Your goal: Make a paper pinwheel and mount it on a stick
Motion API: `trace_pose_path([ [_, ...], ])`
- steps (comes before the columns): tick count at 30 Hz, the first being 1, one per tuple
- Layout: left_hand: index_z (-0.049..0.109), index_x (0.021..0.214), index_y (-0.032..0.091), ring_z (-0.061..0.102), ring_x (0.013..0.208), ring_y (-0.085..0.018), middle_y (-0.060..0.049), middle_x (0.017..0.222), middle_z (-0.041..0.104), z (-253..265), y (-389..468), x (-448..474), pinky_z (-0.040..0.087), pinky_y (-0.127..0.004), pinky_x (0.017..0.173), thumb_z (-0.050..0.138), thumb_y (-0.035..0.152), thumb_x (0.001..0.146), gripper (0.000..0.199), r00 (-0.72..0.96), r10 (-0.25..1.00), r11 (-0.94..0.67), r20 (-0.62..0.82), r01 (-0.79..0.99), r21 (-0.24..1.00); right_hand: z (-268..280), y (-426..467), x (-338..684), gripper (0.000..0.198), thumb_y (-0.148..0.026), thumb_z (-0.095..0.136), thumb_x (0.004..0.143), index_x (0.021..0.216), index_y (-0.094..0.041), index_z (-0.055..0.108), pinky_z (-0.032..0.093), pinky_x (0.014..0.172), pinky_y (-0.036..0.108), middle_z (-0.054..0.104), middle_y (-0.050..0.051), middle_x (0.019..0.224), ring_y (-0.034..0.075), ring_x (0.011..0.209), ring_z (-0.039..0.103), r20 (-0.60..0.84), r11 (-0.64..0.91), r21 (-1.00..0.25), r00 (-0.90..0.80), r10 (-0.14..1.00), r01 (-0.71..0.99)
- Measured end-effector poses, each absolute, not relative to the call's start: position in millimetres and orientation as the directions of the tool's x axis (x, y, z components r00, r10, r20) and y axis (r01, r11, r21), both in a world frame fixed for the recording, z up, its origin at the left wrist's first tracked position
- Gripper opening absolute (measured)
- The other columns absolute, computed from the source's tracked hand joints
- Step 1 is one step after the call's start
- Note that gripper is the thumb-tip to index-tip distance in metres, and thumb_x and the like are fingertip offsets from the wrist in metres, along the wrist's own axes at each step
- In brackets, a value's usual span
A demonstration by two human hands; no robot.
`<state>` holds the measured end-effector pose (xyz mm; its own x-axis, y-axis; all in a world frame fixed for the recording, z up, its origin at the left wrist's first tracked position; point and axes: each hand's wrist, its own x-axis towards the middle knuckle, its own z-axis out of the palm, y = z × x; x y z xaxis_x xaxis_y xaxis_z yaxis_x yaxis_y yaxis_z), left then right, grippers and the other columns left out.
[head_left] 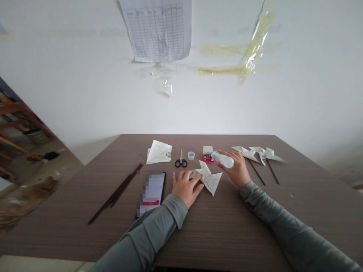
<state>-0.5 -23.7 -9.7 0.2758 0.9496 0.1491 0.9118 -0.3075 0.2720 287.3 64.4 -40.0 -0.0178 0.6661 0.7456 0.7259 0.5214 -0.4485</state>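
The folded paper pinwheel point(212, 181) lies on the bench, nearer the person than the scissors point(181, 161) and to their right. The left hand point(185, 187) is palm down with its fingers spread, some of the fingertips resting on the pinwheel's left side; it grips nothing. That seems a sound way to steady light paper: press just enough to stop it sliding, and keep the weight off the raised folds, which would likely crease. The right hand point(236, 170) is wrapped around a whitish bottle point(226, 160), to the right of the scissors, tilted with its narrow end pointing back toward them. If it holds glue, as it appears to, a light squeeze should serve best, with the tip close over the centre and a small dab rather than a pool, since thin paper probably softens when wet. Whether anything is coming out is too small to tell

Just right of the scissors stands a small plastic cup point(191, 156), and beyond it a red box point(208, 159) of small pieces; the bottle passes close to that box, so a careful wrist would avoid knocking it. Left of the scissors is a stack of paper point(159, 152), with the phone point(155, 190) and dark sticks point(121, 188) nearer the person. Far to their right lie two pinwheels on sticks point(266, 154), best kept clear of the right sleeve
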Motion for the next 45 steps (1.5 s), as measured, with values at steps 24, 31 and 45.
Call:
trace_pose_path([
  [24, 0.096, 0.160, 0.045, 0.070, 0.167, -0.048, -0.012, 0.172, 0.085, -3.6, -25.5, 2.3, 0.043, -0.096, 0.151, 0.096, 0.041, 0.117, 0.043, 0.274, 0.957, -0.291, 0.100, 0.914, 0.284, -44.4, 57.4, 253.6, 0.038, -0.064, 0.093, 0.112, 0.095, -0.031, 0.087, 0.032, 0.154, 0.092, 0.093, 0.013, 0.118, 0.044, 0.136, 0.084, 0.510, 0.454, -0.373, -0.230, 0.829, 0.809],
  [31, 0.098, 0.155, 0.045, 0.069, 0.164, -0.049, -0.012, 0.169, 0.085, -7.5, -24.2, 0.9, 0.042, -0.099, 0.148, 0.095, 0.042, 0.115, 0.040, 0.285, 0.951, -0.308, 0.117, 0.905, 0.294, -47.4, 60.0, 252.1, 0.032, -0.061, 0.095, 0.109, 0.097, -0.034, 0.084, 0.034, 0.150, 0.100, 0.087, 0.005, 0.094, 0.043, 0.124, 0.086, 0.497, 0.528, -0.375, -0.315, 0.808, 0.762],
  [45, 0.098, 0.157, 0.044, 0.067, 0.165, -0.050, -0.012, 0.171, 0.084, -5.5, -24.4, 0.7, 0.042, -0.100, 0.148, 0.094, 0.041, 0.116, 0.041, 0.290, 0.952, -0.306, 0.099, 0.905, 0.297, -42.1, 60.0, 251.8, 0.022, -0.053, 0.098, 0.106, 0.105, -0.034, 0.088, 0.028, 0.151, 0.103, 0.085, 0.005, 0.094, 0.044, 0.127, 0.084, 0.492, 0.526, -0.387, -0.313, 0.812, 0.757],
])
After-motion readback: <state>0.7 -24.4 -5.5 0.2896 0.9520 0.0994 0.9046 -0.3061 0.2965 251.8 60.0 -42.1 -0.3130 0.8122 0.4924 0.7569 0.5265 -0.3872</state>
